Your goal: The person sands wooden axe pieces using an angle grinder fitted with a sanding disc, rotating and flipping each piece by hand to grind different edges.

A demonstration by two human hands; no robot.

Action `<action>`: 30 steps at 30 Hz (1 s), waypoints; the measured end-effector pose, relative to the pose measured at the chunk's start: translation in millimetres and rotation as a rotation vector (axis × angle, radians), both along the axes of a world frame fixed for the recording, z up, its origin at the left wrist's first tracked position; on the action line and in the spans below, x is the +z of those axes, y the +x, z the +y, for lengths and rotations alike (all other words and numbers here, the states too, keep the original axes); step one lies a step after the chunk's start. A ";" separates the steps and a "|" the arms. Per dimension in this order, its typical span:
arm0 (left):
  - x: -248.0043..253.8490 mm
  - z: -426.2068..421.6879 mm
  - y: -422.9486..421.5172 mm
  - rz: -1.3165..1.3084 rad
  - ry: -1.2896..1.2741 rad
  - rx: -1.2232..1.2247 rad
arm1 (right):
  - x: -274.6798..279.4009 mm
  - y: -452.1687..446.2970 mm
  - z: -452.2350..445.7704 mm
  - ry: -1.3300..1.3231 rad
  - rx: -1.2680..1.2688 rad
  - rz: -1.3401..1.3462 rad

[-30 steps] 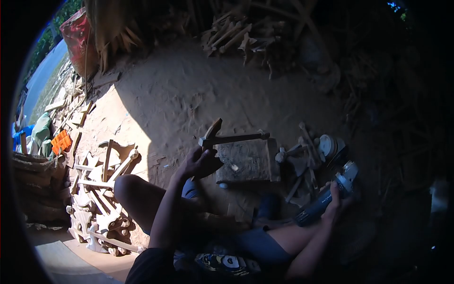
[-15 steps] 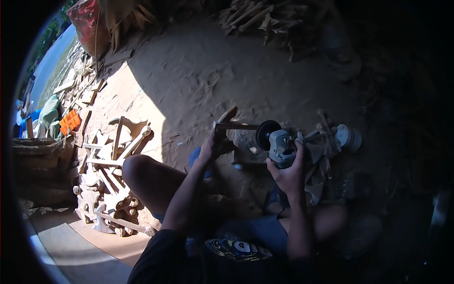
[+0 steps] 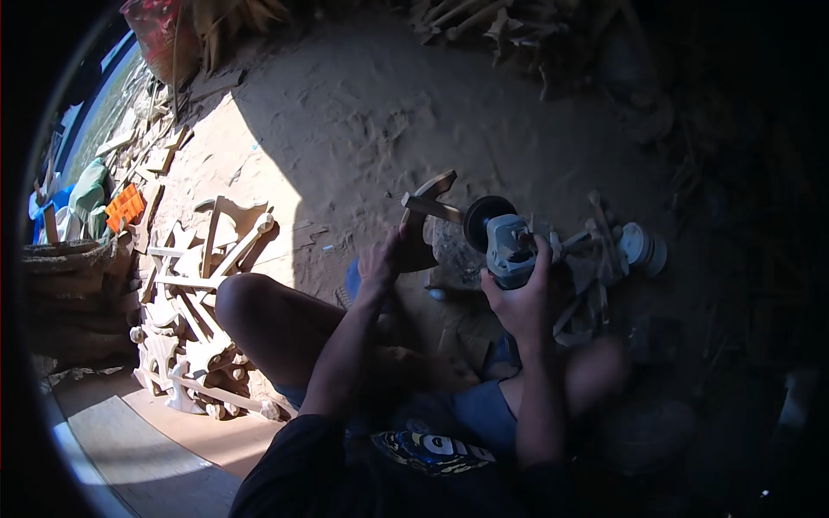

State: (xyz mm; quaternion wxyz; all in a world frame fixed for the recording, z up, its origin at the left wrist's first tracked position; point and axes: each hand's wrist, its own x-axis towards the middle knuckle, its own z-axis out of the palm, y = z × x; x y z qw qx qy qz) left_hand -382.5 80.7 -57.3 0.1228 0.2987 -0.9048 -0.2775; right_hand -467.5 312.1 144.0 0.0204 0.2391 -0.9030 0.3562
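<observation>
In the head view my left hand [image 3: 380,262] is closed around a wooden piece [image 3: 431,210], made of a curved arm and a straight bar that sticks out to the right. The bar's right end meets the dark round disc [image 3: 486,221] of an angle grinder [image 3: 509,250], or lies just beside it; I cannot tell which. Wrapped around the grinder's grey body is my right hand [image 3: 522,302], thumb on the near left side and fingers on the right. Shadow hides part of the left hand's fingers.
Many cut wooden pieces [image 3: 194,324] lie heaped in sunlight to the left of my knee [image 3: 250,306]. More wood [image 3: 484,22] is piled at the far side. A pale round container [image 3: 643,249] stands right of the grinder. An orange object [image 3: 125,207] lies far left.
The wooden piece has moved up and to the right, and its bar now slants down toward the disc. The grinder has shifted slightly left and turned in my right hand.
</observation>
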 end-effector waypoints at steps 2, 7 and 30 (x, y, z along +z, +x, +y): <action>17.1 1.1 -1.6 -0.018 -0.155 -0.046 | -1.6 -1.7 -7.5 -0.022 0.013 0.015; 41.1 2.8 -10.2 0.336 -0.389 -0.174 | 9.0 -3.6 -21.8 -0.044 0.017 0.012; 65.2 8.6 -18.8 0.541 -0.634 -0.239 | 16.9 3.9 -27.5 -0.054 -0.008 0.057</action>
